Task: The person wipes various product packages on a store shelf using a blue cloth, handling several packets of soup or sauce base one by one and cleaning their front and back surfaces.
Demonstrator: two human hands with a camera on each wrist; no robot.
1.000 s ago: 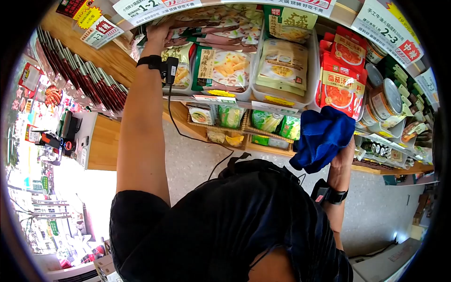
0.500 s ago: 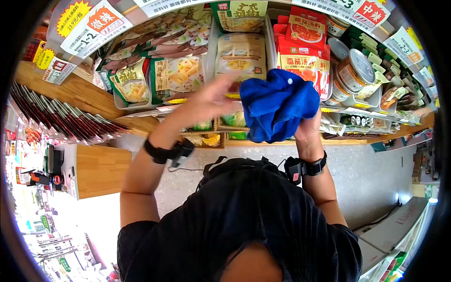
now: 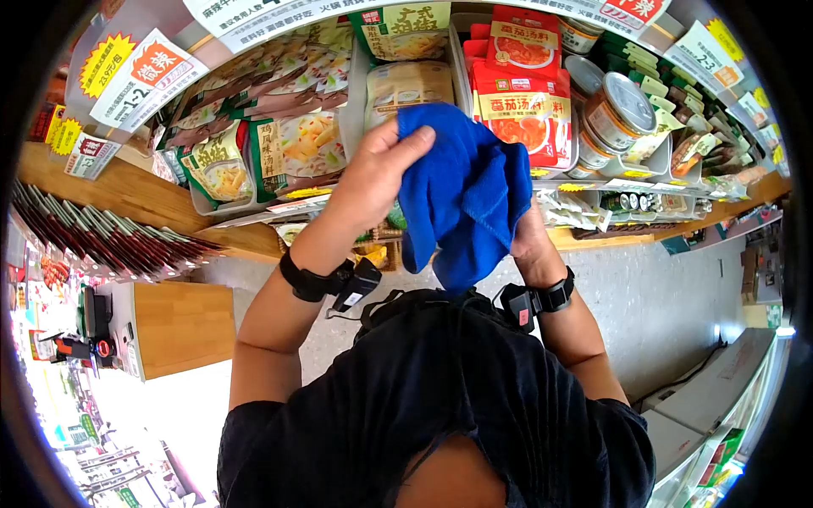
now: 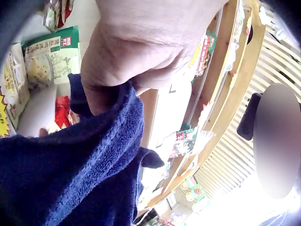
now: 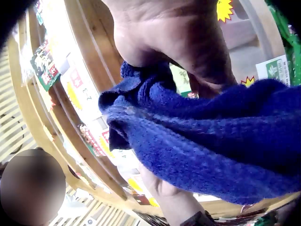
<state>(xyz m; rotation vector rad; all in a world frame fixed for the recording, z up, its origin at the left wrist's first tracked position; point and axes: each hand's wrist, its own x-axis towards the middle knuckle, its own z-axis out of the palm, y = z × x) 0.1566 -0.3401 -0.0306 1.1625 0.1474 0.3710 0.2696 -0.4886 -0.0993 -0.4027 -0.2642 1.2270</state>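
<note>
A crumpled blue cloth (image 3: 461,199) hangs between both hands in front of the shelf. The left hand (image 3: 373,173) pinches its upper left corner, thumb on top; in the left wrist view the fingers of that hand (image 4: 134,52) curl into the cloth (image 4: 94,155). At the cloth's right side the right hand (image 3: 531,233) grips it, its fingers mostly hidden behind the fabric. The right wrist view shows the right hand (image 5: 174,42) over the bunched cloth (image 5: 202,136), with the fingertips out of sight.
Behind the cloth, shelf bins hold green-and-white soup packets (image 3: 303,144), red tomato packets (image 3: 523,106) and stacked tubs (image 3: 622,110). Price signs (image 3: 144,80) line the upper shelf edge. Dark red packets (image 3: 102,229) stand in a row at left, above a wooden counter (image 3: 184,328).
The left hand has come back from the packets at the upper left and taken hold of the cloth. The right hand has moved the cloth leftward, where it now hangs more spread out.
</note>
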